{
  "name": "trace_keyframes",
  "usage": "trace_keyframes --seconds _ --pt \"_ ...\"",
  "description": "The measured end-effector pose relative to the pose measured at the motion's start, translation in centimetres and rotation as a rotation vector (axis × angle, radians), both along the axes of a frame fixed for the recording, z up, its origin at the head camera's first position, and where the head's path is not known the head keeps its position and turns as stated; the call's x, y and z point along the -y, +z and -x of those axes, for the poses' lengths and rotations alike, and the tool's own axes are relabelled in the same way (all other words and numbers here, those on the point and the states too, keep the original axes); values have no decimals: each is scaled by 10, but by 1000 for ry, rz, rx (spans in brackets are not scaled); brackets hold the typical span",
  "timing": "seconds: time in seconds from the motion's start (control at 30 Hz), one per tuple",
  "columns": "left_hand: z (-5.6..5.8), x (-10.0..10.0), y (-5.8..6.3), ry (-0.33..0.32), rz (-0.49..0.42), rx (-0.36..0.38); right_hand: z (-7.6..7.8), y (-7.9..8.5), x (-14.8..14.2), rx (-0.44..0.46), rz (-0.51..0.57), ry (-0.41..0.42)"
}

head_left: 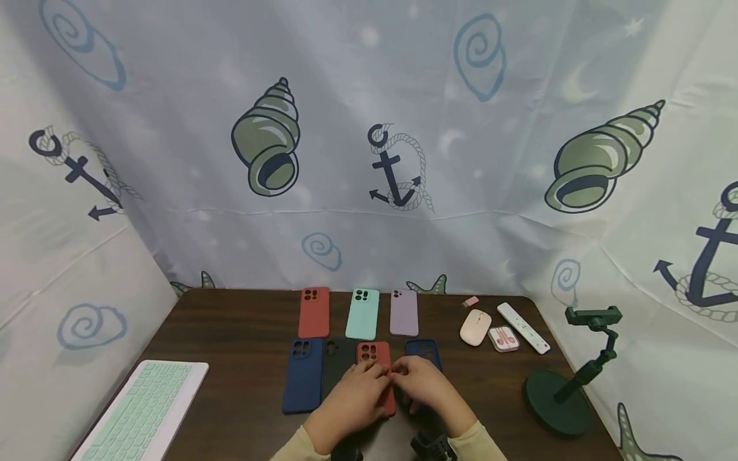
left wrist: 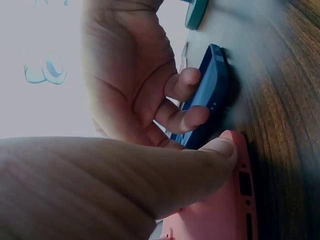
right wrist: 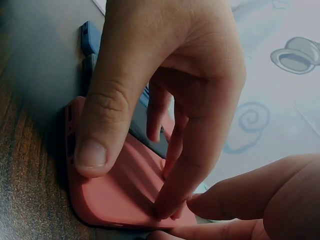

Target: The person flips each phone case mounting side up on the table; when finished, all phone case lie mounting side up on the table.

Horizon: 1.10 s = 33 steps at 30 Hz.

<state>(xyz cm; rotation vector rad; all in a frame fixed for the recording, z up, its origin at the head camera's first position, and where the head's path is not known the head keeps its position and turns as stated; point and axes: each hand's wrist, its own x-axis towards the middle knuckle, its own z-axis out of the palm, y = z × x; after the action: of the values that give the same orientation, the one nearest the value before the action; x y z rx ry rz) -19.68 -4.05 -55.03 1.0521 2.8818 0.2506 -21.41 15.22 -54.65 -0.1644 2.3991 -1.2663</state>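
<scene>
A red phone case (head_left: 373, 352) lies on the dark wooden table in the front row, camera cutouts towards the back. My left hand (head_left: 359, 396) grips its near part; in the right wrist view the thumb presses the end with the port cutouts and a fingertip meets the long edge of the case (right wrist: 112, 192). At that same long edge, fingertips of my right hand (head_left: 425, 383) touch the case, close to the left fingers. The right hand's other fingers bend loosely beside a dark blue phone case (left wrist: 212, 90), which they partly cover in the head view.
Blue (head_left: 302, 384) and black (head_left: 337, 368) cases lie left of the red one. Behind are red (head_left: 314, 314), mint (head_left: 362, 317) and lilac (head_left: 403, 314) cases. Rightward are a mouse (head_left: 475, 328), white remote (head_left: 523, 328) and green stand (head_left: 556, 403); a keyboard (head_left: 138, 410) is left.
</scene>
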Motion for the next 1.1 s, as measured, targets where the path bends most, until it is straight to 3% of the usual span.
trace_keyframes --seconds 0.5,1.1 --pt "0 5 -1 -28 -64 -2 -2 -1 1 57 124 -29" --pt "7 5 -5 -52 -146 3 -3 -2 -1 57 155 -110"
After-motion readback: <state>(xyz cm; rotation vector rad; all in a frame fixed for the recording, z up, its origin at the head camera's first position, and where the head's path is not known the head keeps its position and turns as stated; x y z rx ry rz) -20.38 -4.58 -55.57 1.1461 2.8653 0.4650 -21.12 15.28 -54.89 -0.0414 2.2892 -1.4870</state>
